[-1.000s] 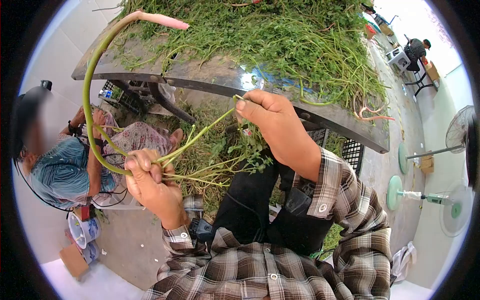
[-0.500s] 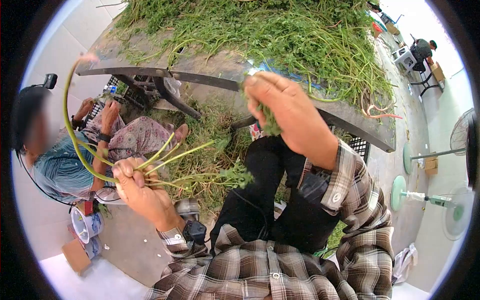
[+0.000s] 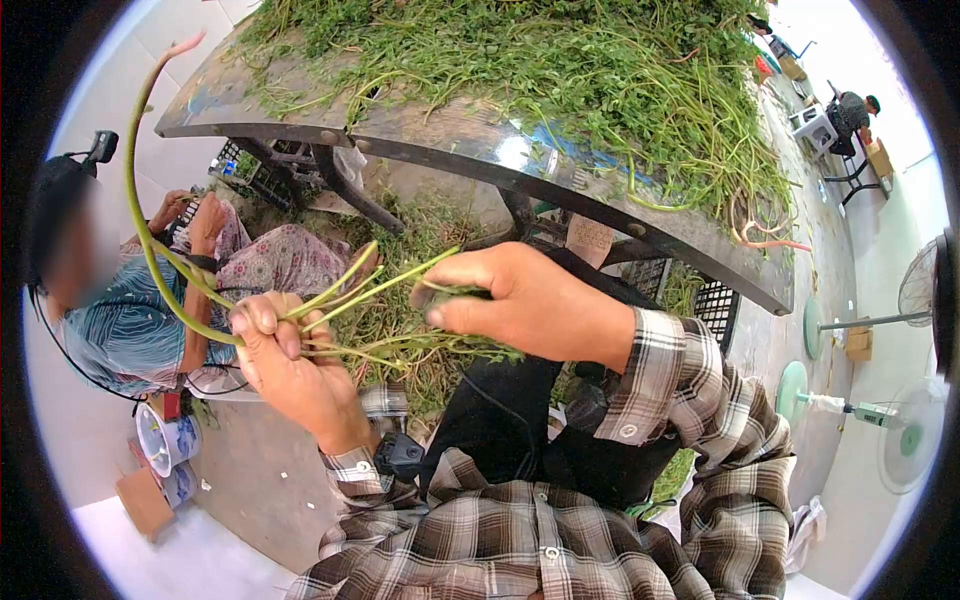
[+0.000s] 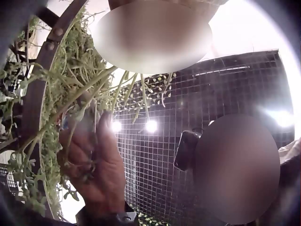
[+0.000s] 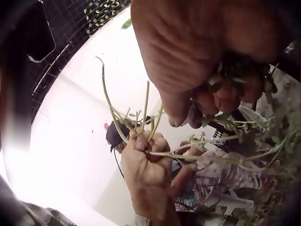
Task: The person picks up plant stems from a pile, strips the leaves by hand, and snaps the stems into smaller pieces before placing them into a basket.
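Observation:
My left hand [image 3: 300, 365] grips a small bunch of green plant stems [image 5: 146, 106] between thumb and curled fingers. One long, thick stem [image 3: 131, 180] bows up and away to the left, ending in a pinkish tip [image 3: 187, 44]. Thinner stems [image 3: 400, 287] and a leafy one [image 3: 440, 345] stick out to the right. My right hand [image 3: 540, 305] is at the right end of these stems, thumb and forefinger close to their tips. In the right wrist view, its curled fingers hold leafy sprigs [image 5: 229, 81] against the palm, partly hidden.
A table [image 3: 420, 160] ahead bears a large heap of green stems and leaves [image 3: 560, 80]. Plant scraps [image 3: 400, 235] litter the floor below. Another person [image 3: 135, 320] sits at the left. Black crates [image 3: 715, 308] stand under the table; fans [image 3: 910, 440] stand at the right.
My right hand pulled away from the stems with leaves in it, swung up by the table edge, then came back down to the stem ends. The left hand shifted slightly left, still gripping the bunch.

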